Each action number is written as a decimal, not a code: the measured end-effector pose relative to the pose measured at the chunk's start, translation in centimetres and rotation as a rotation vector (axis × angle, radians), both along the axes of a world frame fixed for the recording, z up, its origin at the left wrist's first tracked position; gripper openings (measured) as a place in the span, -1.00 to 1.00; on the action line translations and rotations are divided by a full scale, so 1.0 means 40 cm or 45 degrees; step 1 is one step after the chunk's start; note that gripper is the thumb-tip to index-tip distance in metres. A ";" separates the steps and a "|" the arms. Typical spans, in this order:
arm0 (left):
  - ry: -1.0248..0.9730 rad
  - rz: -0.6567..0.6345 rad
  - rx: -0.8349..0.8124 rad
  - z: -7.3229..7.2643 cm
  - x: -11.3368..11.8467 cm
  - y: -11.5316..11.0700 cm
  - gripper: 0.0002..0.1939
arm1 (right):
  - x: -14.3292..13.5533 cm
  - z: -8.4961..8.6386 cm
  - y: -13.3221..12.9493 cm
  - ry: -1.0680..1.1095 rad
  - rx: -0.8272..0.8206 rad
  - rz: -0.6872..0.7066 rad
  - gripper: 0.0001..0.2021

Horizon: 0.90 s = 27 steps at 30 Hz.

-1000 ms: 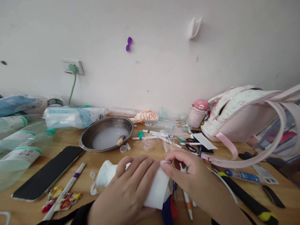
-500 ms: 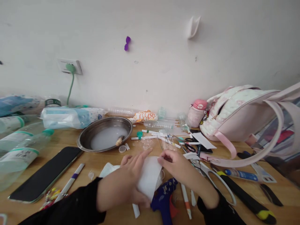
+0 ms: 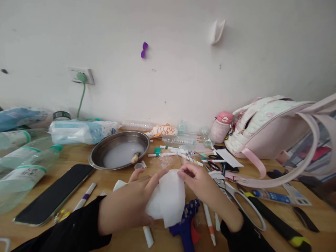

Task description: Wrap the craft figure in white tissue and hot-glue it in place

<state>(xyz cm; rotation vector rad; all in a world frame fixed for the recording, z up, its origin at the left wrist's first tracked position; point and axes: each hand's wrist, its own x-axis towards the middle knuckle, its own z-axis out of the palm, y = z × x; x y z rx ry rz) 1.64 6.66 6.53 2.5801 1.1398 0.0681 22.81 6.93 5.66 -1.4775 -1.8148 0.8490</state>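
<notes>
"What are we holding?"

"Our right hand (image 3: 198,182) pinches the upper right corner of the white sheet (image 3: 173,197), thumb and finger close together. Our left hand (image 3: 127,208) curves around its left part, fingers across the top and thumb low, holding it."

"And where is the sheet?"

"Between our hands, nearer to us than the metal bowl (image 3: 97,154), its lower edge overlapping the blue glue gun (image 3: 183,229) in our view. The white-handled scissors (image 3: 248,206) lie beyond our right wrist. Whether the sheet touches the table (image 3: 162,241), we cannot tell."
</notes>
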 end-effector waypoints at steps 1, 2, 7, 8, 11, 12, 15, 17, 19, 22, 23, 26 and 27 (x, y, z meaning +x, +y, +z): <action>-0.016 0.001 -0.005 0.004 0.001 -0.004 0.07 | 0.000 -0.002 0.000 0.008 0.016 0.002 -0.82; -0.035 -0.005 -0.001 0.007 0.000 -0.009 0.05 | -0.001 -0.003 0.000 0.012 0.031 0.001 -0.82; -0.117 -0.080 0.135 0.027 -0.007 -0.021 -0.20 | -0.006 0.013 -0.013 0.029 0.175 -0.085 -0.83; -0.136 -0.082 0.187 0.030 -0.009 -0.022 -0.26 | -0.007 0.022 -0.021 0.039 0.243 -0.134 -0.78; -0.187 -0.104 0.466 0.038 -0.010 -0.021 -0.37 | -0.013 0.063 -0.057 0.000 0.518 -0.185 -0.72; -0.181 -0.111 0.602 0.040 -0.010 -0.021 -0.40 | -0.017 0.077 -0.070 -0.089 0.629 -0.121 -0.70; -0.111 -0.129 1.020 0.050 -0.007 -0.026 -0.57 | -0.029 0.104 -0.103 -0.559 0.902 0.173 -0.50; -0.079 -0.148 1.222 0.056 -0.005 -0.031 -0.60 | -0.038 0.103 -0.111 -0.779 0.938 0.248 -0.42; -0.039 -0.193 1.345 0.062 -0.004 -0.035 -0.58 | -0.046 0.091 -0.108 -0.872 0.930 0.232 -0.45; -0.013 -0.220 1.414 0.065 -0.003 -0.038 -0.60 | -0.051 0.069 -0.094 -0.910 0.938 0.194 -0.46; -0.024 -0.213 1.406 0.064 -0.002 -0.038 -0.62 | -0.051 0.062 -0.089 -0.909 0.940 0.188 -0.45; -0.080 -0.161 1.335 0.057 0.001 -0.030 -0.63 | -0.048 0.044 -0.076 -0.912 0.918 0.171 -0.42; -0.101 -0.130 1.305 0.053 0.001 -0.025 -0.63 | -0.046 0.039 -0.073 -0.917 0.914 0.154 -0.43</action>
